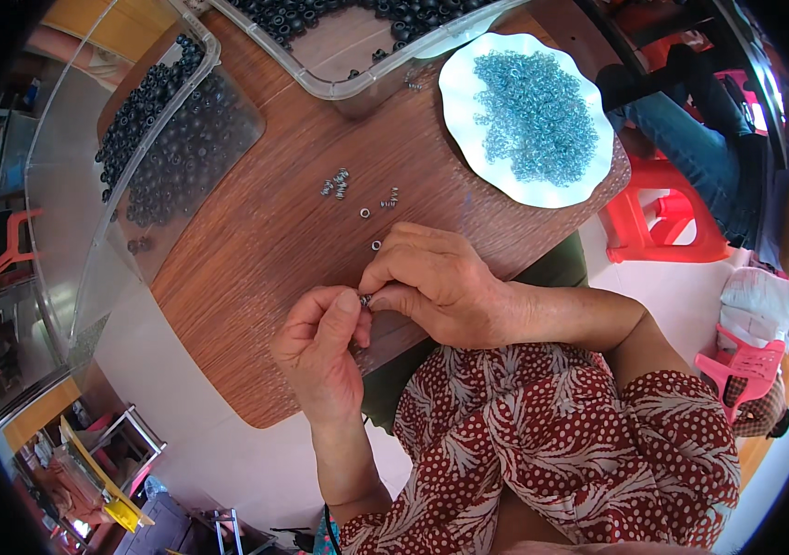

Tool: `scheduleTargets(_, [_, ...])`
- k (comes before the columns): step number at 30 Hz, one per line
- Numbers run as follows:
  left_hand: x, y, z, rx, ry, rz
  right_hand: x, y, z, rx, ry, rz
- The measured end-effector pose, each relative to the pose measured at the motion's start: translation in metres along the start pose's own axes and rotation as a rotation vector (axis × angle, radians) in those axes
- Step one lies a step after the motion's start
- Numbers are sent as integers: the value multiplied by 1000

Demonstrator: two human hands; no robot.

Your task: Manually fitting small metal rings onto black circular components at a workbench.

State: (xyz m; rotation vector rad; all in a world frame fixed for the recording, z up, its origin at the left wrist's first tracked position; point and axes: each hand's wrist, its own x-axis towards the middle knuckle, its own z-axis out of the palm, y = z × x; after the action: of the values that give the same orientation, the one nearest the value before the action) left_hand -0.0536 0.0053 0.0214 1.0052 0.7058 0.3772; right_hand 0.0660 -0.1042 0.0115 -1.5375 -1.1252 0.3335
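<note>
My left hand [322, 342] and my right hand [445, 289] meet above the near edge of the brown wooden table [256, 314]. Thumbs and fingertips of both are pinched around one small dark metal piece [366, 301], mostly covered, so its exact kind does not show. Just beyond the fingers lie two small metal rings, a nearer ring [377, 245] and a farther ring [365, 213]. A few small coil springs [390, 198] rest past them, and a little cluster of springs [335, 183] is to their left.
A white wavy-rimmed plate [457, 120] heaped with small bluish springs [542, 120] stands at the far right. Clear plastic bins of black round parts occupy the far side [330, 90] and left [195, 92]. Red stool [667, 217] and a person's jeans-clad leg [690, 139] are at right.
</note>
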Motion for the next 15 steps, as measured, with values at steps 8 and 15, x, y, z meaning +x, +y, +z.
scheduleTargets(8, [-4,-1,5,69,-3,1,0,1,-2,0,-4,-11])
scheduleTargets(15, [-7,-2,6,221,-34,128,-2,5,0,-94,31,-111])
